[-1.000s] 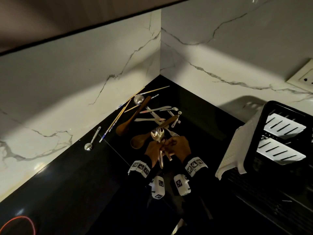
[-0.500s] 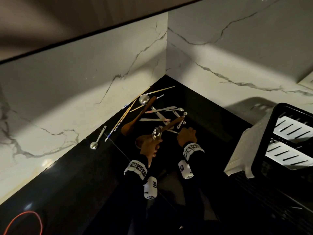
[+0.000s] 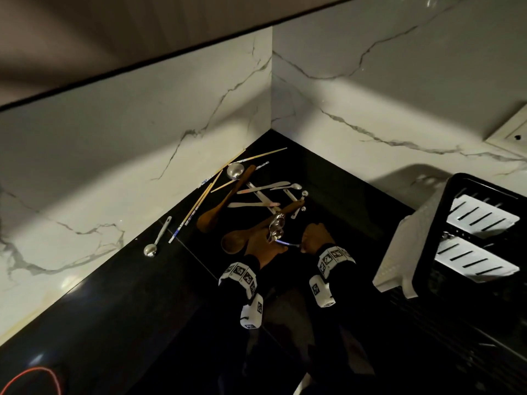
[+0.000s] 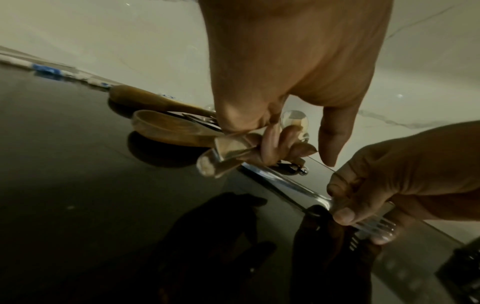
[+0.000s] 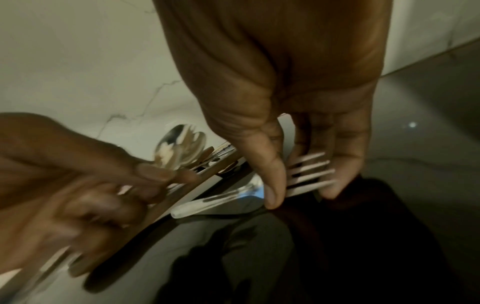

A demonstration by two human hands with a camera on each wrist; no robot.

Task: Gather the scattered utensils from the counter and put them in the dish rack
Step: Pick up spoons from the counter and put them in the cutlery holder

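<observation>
Steel fork (image 4: 306, 190): right hand (image 3: 316, 236) fingers pinch its tines
Left hand (image 3: 258, 243): fingers grip a spoon bundle (image 3: 276, 226)
Surface (image 3: 114, 309): bare black stretch near-left
Dish rack (image 3: 479, 238): right edge

The glossy black table (image 3: 119, 303) runs into a corner of marble walls. Beyond the fingers (image 4: 270, 144), wooden spoons (image 3: 212, 216), chopsticks (image 3: 199, 202), a round metal scoop (image 3: 235, 171) and pale flat utensils (image 3: 251, 204) lie heaped on it. Well left of the fingers lies a lone metal spoon (image 3: 157, 238). To their right stands the dish rack (image 3: 427, 249).
</observation>
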